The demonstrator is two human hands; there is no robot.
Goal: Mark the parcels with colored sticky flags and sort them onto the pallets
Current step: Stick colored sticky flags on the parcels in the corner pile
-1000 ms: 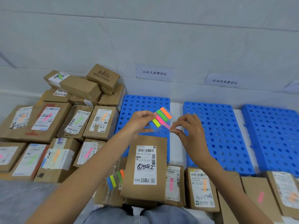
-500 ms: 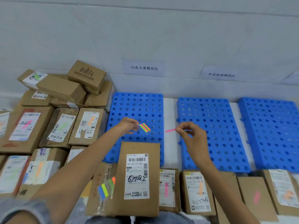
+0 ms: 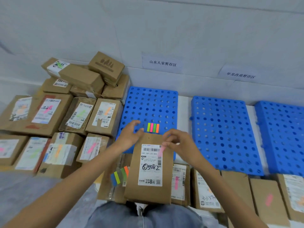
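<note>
A brown parcel (image 3: 134, 186) with a white label marked 05082 lies in front of me on other boxes. My right hand (image 3: 179, 142) pinches a pink sticky flag (image 3: 161, 150) at the label's upper right corner. A pad of coloured flags (image 3: 153, 128) rests at the parcel's far edge, over the left blue pallet (image 3: 151, 102). My left hand (image 3: 130, 137) is beside the pad with fingers apart and the thumb tip close to its clear edge. Two more blue pallets, a middle one (image 3: 218, 129) and a right one (image 3: 283, 129), hold nothing.
A second flag pad (image 3: 120, 176) lies left of the parcel. Flagged cardboard parcels are piled at the left (image 3: 77, 116). A row of parcels (image 3: 263, 198) runs along the front right. Two paper signs (image 3: 162, 63) hang on the white wall.
Both hands dropped toward the parcel. My right hand carried the pink flag from over the pallets down to the label. My left hand's fingers opened with the pad at the parcel's far edge.
</note>
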